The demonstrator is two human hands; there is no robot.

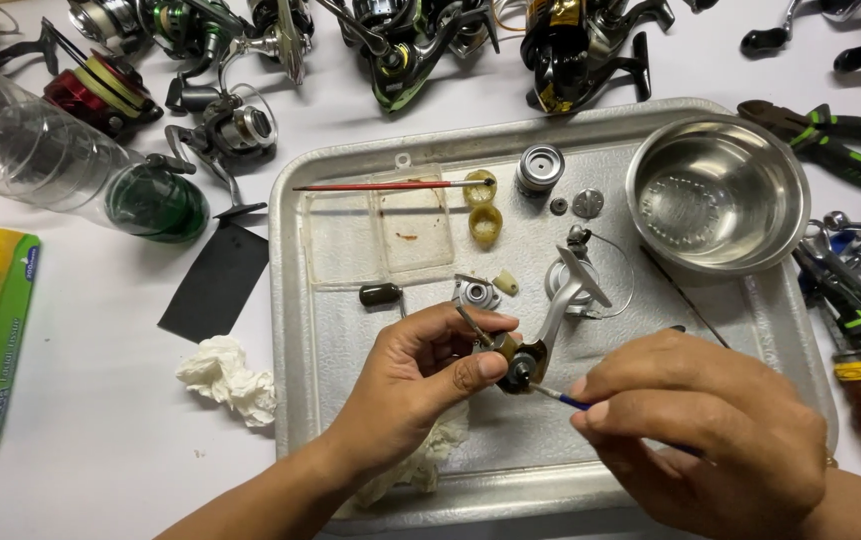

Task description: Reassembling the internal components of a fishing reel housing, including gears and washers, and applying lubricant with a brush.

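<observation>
bowl (717, 195) on tray (295, 330) right, reels (390, 40) behind, tissue (227, 378) left

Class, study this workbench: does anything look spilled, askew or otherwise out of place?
A clear plastic bottle lies tipped on its side at the left, off the metal tray. A crumpled tissue sits loose beside the tray. Nothing looks spilled.

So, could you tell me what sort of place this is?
Probably a fishing-reel repair bench: spinning reels line the table's far edge, a metal tray holds small reel parts, and pliers lie beside it.
</observation>
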